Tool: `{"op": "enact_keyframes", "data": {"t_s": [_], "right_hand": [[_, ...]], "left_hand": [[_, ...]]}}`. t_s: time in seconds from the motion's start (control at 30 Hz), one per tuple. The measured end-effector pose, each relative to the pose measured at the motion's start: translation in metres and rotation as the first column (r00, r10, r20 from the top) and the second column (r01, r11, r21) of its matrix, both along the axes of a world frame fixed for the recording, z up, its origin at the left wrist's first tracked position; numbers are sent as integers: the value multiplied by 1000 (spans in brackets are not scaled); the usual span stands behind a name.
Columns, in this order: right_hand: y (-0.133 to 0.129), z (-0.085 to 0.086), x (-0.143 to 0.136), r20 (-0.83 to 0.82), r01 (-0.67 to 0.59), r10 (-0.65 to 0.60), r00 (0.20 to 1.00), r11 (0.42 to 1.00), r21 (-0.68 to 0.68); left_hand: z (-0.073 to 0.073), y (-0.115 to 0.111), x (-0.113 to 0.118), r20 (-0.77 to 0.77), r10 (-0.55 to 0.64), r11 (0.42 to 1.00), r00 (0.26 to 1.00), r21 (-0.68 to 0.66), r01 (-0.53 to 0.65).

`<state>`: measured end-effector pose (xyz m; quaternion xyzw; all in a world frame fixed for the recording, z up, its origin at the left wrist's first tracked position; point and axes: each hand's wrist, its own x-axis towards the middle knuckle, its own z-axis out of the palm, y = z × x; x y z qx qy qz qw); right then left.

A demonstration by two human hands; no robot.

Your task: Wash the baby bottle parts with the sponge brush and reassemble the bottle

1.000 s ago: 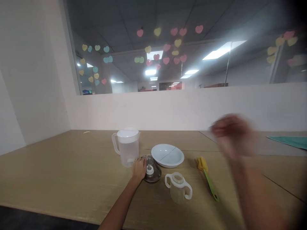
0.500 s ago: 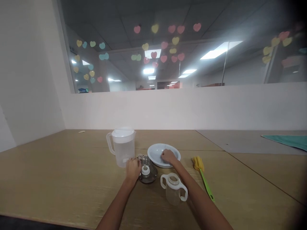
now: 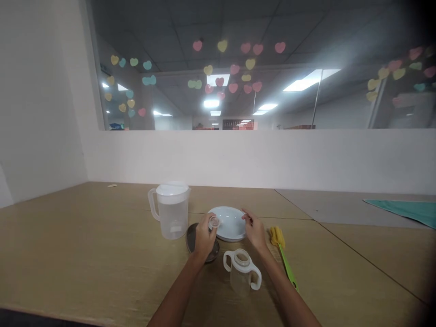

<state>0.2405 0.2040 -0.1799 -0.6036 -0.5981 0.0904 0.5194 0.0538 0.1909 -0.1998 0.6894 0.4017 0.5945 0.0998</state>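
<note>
My left hand is closed on a small clear round cap, held at the left edge of the white bowl. At the bowl's right rim, my right hand has its thumb and fingers pinched together. What it grips, if anything, is too small to make out. Under my left hand lies a dark round dish, partly covered; any bottle parts in it are hidden. Nearer to me, between my forearms, stands a clear bottle with two white handles, its top uncovered.
Left of the dish stands a clear plastic pitcher with a white lid. A yellow sponge brush with a green handle lies on the right. Farther right is a teal cloth. A white wall borders the table's back.
My left hand has lifted a clear cap from the dish and moved right toward the bowl. My right hand has come out of the bowl to its right rim.
</note>
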Motion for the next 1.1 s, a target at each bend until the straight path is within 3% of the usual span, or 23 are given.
{"op": "enact_keyframes", "data": {"t_s": [0.17, 0.23, 0.3, 0.4, 0.47, 0.63, 0.87, 1.1], "right_hand": [[-2, 0, -3, -318, -147, 158, 935, 987, 58], [-5, 3, -8, -475, -240, 260, 841, 965, 103], [-9, 7, -13, -619, -345, 374, 690, 923, 172], [-17, 12, -21, -711, -495, 487, 507, 840, 223], [-21, 13, -27, -716, -564, 527, 457, 795, 225], [-24, 11, -38, -620, -622, 597, 509, 753, 215], [-21, 8, -37, -553, -598, 608, 569, 768, 229], [-19, 6, -38, -447, -599, 613, 651, 777, 194]], "left_hand": [[-11, 3, 6, -105, -115, 993, 988, -8, 115], [-16, 4, 3, -120, -137, 990, 983, -29, 135], [-21, 5, 0, -130, -162, 987, 978, -43, 158], [-26, 5, -4, -123, -190, 981, 974, -59, 184], [-27, 5, -4, -119, -209, 977, 971, -74, 201], [-28, 4, -2, -108, -268, 960, 957, -118, 255], [-29, 4, 0, -42, -255, 948, 966, -205, 242], [-27, 2, 0, 12, -300, 933, 954, -204, 296]]}}
